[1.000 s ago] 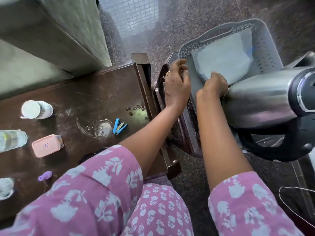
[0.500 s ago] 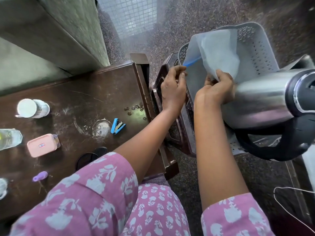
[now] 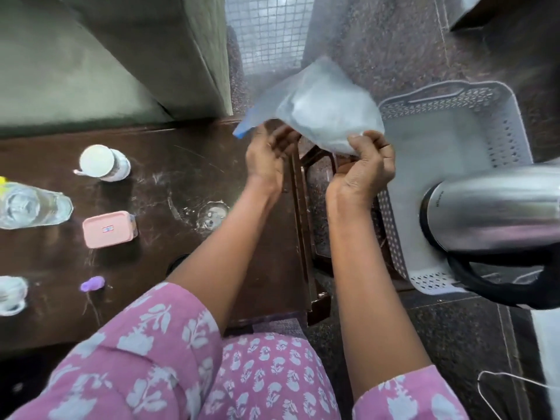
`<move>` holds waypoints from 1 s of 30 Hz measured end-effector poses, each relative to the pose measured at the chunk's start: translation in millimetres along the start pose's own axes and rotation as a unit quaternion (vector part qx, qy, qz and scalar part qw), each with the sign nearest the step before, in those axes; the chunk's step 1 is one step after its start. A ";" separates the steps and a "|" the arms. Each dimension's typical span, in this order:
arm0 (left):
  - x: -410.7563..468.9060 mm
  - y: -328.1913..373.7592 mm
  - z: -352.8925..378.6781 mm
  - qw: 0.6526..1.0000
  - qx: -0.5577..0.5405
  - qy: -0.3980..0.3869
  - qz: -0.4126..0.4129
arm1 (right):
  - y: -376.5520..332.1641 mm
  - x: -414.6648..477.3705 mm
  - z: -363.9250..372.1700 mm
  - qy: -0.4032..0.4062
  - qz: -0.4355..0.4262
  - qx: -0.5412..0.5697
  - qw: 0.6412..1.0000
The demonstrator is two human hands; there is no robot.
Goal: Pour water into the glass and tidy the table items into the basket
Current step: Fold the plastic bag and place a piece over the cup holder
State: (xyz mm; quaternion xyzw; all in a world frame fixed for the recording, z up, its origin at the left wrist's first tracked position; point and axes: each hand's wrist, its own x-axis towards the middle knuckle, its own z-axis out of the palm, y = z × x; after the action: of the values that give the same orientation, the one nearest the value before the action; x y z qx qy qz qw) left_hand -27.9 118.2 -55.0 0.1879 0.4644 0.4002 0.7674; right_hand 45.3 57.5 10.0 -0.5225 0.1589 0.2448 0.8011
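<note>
Both of my hands hold a pale, crumpled plastic sheet with a blue edge (image 3: 321, 113) in the air, above the gap between the dark brown table (image 3: 181, 168) and the grey perforated basket (image 3: 512, 122). My left hand (image 3: 266, 159) grips its lower left edge. My right hand (image 3: 363, 168) pinches its lower right corner. The basket's floor is bare. On the table's left lie a clear glass with water (image 3: 30, 206), a white-lidded jar (image 3: 104, 163), a pink box (image 3: 109, 228), a small purple item (image 3: 92, 283) and a white cup (image 3: 10, 294).
A steel kettle with a black handle (image 3: 491, 213) looms close at the right, over the basket's near end. The basket rests on a small brown stand beside the table. A green wall block stands behind the table. A wire hanger (image 3: 509, 380) lies on the floor.
The sheet lay flat in the basket; both hands have lifted it out, up and to the left. The view has swung left, and my left arm now hides the blue stapler.
</note>
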 end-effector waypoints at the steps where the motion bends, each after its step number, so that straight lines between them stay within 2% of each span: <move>1: 3.0 11.3 -12.8 0.999 -0.031 0.007 -0.015 | 5.1 -2.4 1.2 -0.019 0.001 -0.014 1.000; 4: 7.4 41.5 -51.3 0.997 -0.073 0.013 -0.023 | 21.2 -8.0 4.4 -0.055 0.005 -0.074 0.996; 11: -2.6 86.3 -120.5 0.998 -0.065 -0.021 -0.003 | 62.2 -21.1 9.5 -0.129 0.000 -0.210 0.969; 16: -7.4 99.5 -149.8 0.999 -0.002 -0.007 -0.040 | 84.3 -24.7 9.5 -0.154 0.034 -0.220 0.963; 19: -8.1 108.8 -160.9 0.996 0.035 -0.033 -0.075 | 95.3 -23.3 10.2 -0.161 0.061 -0.217 0.961; 21: -7.8 114.6 -163.3 0.994 0.079 -0.018 -0.078 | 103.8 -23.7 11.4 -0.167 0.057 -0.302 0.937; 23: -7.0 120.9 -161.0 0.992 0.115 0.006 -0.048 | 112.1 -28.8 12.6 -0.178 0.033 -0.463 0.868; 25: -5.3 128.1 -156.7 0.988 0.154 0.010 -0.018 | 116.4 -37.2 17.3 -0.184 0.002 -0.561 0.807; 27: -4.7 135.6 -149.9 0.973 0.230 0.000 0.027 | 116.1 -52.0 28.9 -0.223 -0.020 -0.563 0.795; 30: -6.5 143.2 -135.5 0.919 0.388 -0.013 0.071 | 113.6 -78.4 53.8 -0.303 0.010 -0.492 0.816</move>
State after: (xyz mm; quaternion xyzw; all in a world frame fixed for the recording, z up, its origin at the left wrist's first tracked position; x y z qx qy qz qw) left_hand -209.4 188.9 -24.4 0.5087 0.5588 0.2394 0.6096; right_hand -83.2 126.9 -14.6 -0.7447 -0.2285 0.4448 0.4419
